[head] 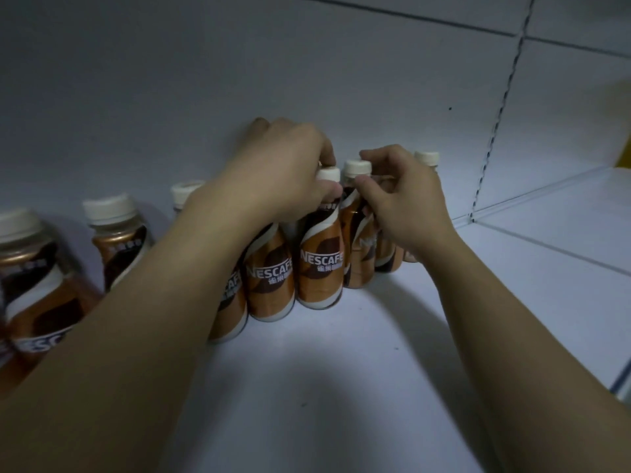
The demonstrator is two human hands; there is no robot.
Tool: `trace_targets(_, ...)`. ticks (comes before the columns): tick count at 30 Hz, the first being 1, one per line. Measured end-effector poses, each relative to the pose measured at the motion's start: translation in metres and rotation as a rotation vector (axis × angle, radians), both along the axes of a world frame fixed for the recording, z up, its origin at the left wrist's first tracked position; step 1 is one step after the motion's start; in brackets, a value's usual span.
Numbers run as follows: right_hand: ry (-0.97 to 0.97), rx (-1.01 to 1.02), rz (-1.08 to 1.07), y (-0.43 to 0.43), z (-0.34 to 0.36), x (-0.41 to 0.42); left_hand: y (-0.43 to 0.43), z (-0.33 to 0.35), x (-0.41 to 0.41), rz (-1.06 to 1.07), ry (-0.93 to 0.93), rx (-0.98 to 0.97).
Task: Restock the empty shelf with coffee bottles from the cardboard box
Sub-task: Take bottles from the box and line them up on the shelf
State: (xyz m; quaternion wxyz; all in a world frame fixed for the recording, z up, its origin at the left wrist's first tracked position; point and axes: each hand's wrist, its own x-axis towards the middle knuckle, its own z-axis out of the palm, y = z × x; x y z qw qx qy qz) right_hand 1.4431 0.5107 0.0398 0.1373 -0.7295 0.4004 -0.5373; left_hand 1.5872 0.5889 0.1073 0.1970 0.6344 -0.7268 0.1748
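Several brown and white Nescafe coffee bottles with cream caps stand in a row along the back of the white shelf [341,370]. My left hand [283,169] reaches over the row and grips the neck of one upright bottle [321,268] just under its cap. My right hand [406,203] pinches the neck of the neighbouring bottle [356,247], thumb and fingers closed below the cap. More bottles stand at the left [119,240] and near left [30,285]; one cap [426,158] shows behind my right hand. The cardboard box is out of view.
The shelf's white back panel [239,63] rises right behind the bottles. A slotted upright [491,138] divides this bay from the neighbouring white shelf [563,216] on the right. A yellow object [623,131] shows at the far right edge.
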Motion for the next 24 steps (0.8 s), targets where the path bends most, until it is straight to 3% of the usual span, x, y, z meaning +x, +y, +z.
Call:
trace_targets(14, -0.096, -0.096, -0.068, -0.001, -0.003, 0.020, -0.008, -0.006, 0.000, 0.170, -0.049, -0.090)
trace_targets(24, -0.190, -0.009, 0.070, -0.007, -0.003, 0.011, -0.007, -0.013, 0.004, 0.176, -0.130, -0.081)
